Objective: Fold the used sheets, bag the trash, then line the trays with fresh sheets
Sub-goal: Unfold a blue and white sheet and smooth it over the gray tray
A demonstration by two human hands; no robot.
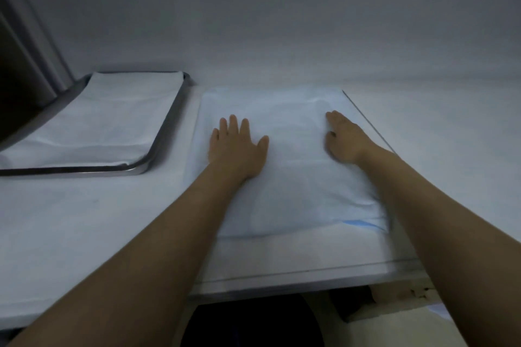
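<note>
Tabletop (84,220), white-covered, carries both trays. Pale blue-white sheet (296,183) lies spread over the right tray (369,124), directly under both hands. Only the tray's thin right rim and front edge show past it. Left hand (238,146) sits palm-down on the sheet's left-centre with fingers straight and fanned, pressing flat, nothing gripped. Right hand (345,139) rests on the sheet's right part near the tray rim, fingers stretched forward and close together, no pinch visible. Sheet is puffy between the hands and creased at its far right corner; its near edge stops short of the tray's front edge. Left tray (166,127), metal, sits just beside the first and is lined with a white sheet (112,115), rumpled at its near edge. Dark upright surface (17,70) at far left overlaps that tray's far corner; can't tell what it is. Blue strip (363,225) peeks out at the spread sheet's near right corner.
</note>
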